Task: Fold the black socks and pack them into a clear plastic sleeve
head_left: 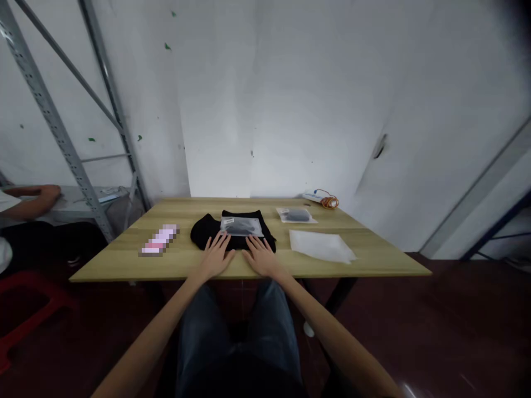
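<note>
Both palms rest flat on the near part of a wooden table [174, 268], fingers spread. My left hand [216, 255] has its fingertips on the lower edge of a black cloth item [203, 231], whose exact kind I cannot make out. My right hand [260, 256] lies beside it, its fingertips also on the black cloth. On top of the cloth is a clear plastic pouch [241, 226] with something dark inside and a small white label. The fingertips of both hands are close to the pouch's lower edge; whether they touch it I cannot tell.
A second pouch [296, 215] with dark contents and a white translucent sheet or bag [319, 246] lie to the right. Behind them is an orange coiled cable [329, 201]. A pixelated pink-white item [160, 240] lies left. Another person's arm [33, 202] shows beyond the metal rack [62, 127].
</note>
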`<state>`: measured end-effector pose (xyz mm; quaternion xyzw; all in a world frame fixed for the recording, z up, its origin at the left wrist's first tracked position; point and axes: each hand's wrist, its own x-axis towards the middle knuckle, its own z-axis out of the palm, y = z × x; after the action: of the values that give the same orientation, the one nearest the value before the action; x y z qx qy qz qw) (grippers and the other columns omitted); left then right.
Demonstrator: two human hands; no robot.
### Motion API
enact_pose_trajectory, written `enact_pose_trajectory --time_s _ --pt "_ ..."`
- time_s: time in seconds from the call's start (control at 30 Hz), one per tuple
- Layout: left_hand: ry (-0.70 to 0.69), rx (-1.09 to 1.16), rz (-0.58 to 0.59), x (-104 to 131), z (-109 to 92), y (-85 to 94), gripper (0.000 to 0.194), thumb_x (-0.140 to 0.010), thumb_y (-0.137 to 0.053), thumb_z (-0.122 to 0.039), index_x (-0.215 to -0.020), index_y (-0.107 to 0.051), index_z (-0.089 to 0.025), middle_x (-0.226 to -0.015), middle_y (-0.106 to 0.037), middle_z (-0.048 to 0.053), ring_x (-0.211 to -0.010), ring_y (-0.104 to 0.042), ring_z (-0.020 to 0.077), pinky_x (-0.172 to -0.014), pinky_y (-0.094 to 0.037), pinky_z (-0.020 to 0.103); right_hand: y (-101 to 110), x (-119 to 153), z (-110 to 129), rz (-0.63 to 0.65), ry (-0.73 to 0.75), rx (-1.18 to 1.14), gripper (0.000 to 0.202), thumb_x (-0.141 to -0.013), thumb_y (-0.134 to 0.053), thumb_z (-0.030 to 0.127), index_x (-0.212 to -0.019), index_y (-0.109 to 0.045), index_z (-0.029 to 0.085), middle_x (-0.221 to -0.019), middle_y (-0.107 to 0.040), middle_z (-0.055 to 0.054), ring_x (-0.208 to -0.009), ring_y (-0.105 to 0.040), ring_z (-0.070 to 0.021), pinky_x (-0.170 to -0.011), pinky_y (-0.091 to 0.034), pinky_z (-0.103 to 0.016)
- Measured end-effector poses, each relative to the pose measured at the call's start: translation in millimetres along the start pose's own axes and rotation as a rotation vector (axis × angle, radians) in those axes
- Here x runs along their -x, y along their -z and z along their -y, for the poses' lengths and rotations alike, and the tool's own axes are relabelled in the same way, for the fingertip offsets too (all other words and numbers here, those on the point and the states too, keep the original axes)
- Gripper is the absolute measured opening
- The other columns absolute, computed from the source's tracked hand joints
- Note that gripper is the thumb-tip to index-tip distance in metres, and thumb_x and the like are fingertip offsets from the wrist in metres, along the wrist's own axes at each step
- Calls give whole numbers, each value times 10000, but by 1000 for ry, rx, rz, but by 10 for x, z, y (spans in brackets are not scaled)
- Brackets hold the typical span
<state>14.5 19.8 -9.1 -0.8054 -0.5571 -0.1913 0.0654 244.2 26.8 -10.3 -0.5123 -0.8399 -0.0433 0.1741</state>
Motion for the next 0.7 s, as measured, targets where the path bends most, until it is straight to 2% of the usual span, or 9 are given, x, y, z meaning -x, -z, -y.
enact_pose_trajectory --time_s 0.1,0.27,0.7 --pt "-13 29 94 146 83 20 641 -1094 -322 -548 -1658 -407 -254 -1762 -275 47 -1661 -168 258 -1346 -116 564 19 115 -4 47 -25 -2 690 -1117 -240 581 -1668 -397 196 -1731 -342 -90 -1637 -243 -253 -1339 -100 -524" --pt "-5 57 198 181 129 106 669 -1084 -339 -570 -1679 -355 -265 -1777 -227 38 -1665 -147 248 -1344 -108 557 35 117 -32 105 -68 -1 689 -1105 -293 589 -1685 -360 224 -1746 -309 -79 -1640 -231 -266 -1335 -96 -537" --pt "31 82 197 171 128 95 663 -1078 -360 -573 -1674 -365 -281 -1771 -254 37 -1659 -179 243 -1343 -121 538 68 104 -6 151 -86 -9 709 -1091 -338 603 -1699 -318 240 -1762 -274 -62 -1650 -193 -245 -1336 -66 -510"
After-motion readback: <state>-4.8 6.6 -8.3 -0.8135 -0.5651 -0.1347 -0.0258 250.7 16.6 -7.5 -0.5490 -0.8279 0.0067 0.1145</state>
